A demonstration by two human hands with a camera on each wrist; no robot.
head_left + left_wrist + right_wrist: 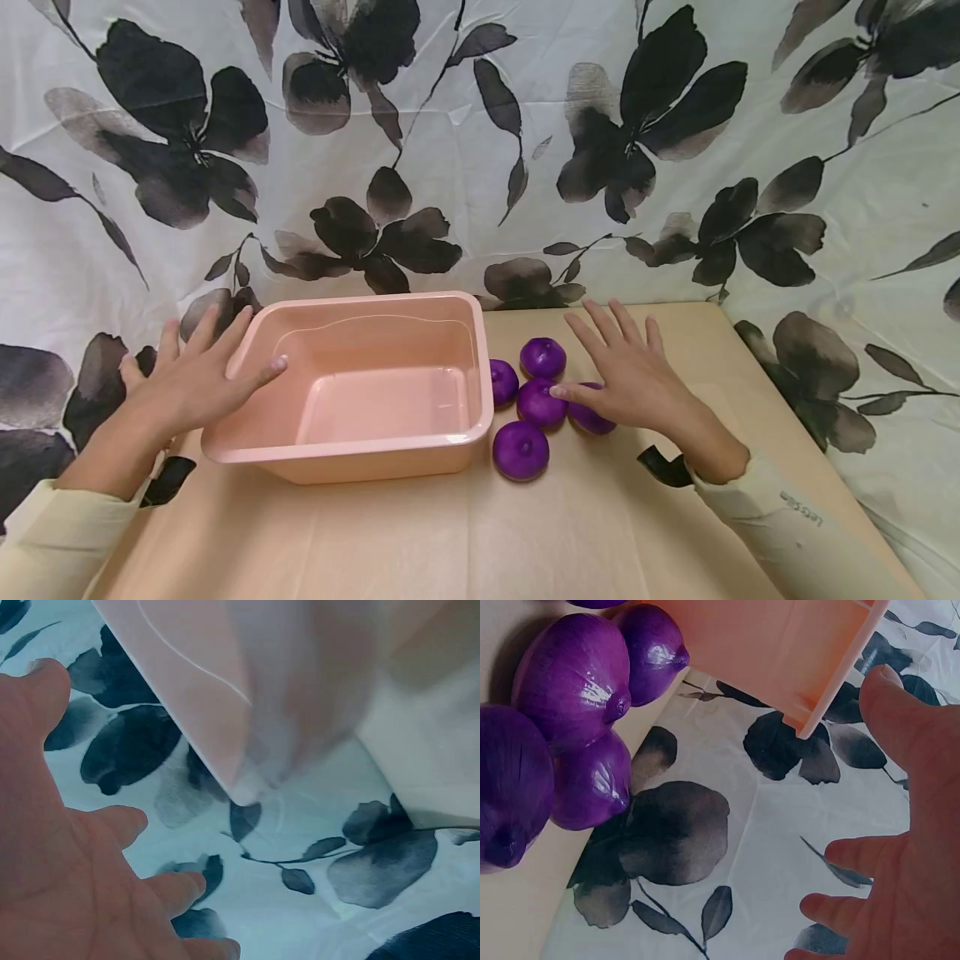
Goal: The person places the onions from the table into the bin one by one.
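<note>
A pink plastic tub [390,400] stands on the table, its inside bare in the head view. Beside its right wall, several shiny purple onions [521,451] lie in a cluster. My left hand [183,387] is at the tub's left end, fingers spread, holding nothing; whether it touches the rim I cannot tell. Over the right side of the cluster my right hand [630,375] spreads its fingers, partly covering one onion [592,417]. In the right wrist view that hand [922,847] appears apart from the onions [574,682], with nothing in its grasp.
A light tan table [390,542] extends in front of the tub and to the right of the onions. Behind and along the sides hangs a white cloth [480,150] with dark floral print, meeting the table's back edge. Each wrist carries a black strap.
</note>
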